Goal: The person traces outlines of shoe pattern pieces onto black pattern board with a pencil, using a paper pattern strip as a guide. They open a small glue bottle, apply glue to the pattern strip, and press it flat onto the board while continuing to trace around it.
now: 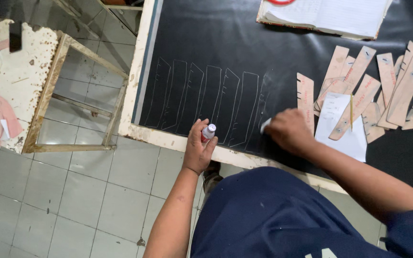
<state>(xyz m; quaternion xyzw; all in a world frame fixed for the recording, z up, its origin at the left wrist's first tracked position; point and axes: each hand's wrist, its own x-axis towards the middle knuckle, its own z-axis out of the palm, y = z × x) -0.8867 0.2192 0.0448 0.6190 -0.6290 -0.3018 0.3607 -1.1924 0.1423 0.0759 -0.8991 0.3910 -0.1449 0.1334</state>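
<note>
**Chalk outlines on a black sheet**

The person leans over a worktop (pixel 142 71) covered by a black sheet (pixel 244 52). The left hand (pixel 198 145) is closed around a small bottle (pixel 208 132) with a white cap and red body, resting at the worktop's near edge, at about 6 o'clock from the row of white traced outlines (pixel 206 102). The right hand (pixel 290 130) is curled around a small white marking piece (pixel 265 125) (too small to tell whether it is chalk or a pen), its tip touching the sheet at the 3 o'clock end of the outlines. Just beside that hand, at 1 o'clock, lies one tan cardboard template (pixel 305 100); further templates (pixel 393 91) are piled at 2 o'clock, over a white paper (pixel 342 129). An open notebook (pixel 328 16) sits at 12 o'clock.
</note>
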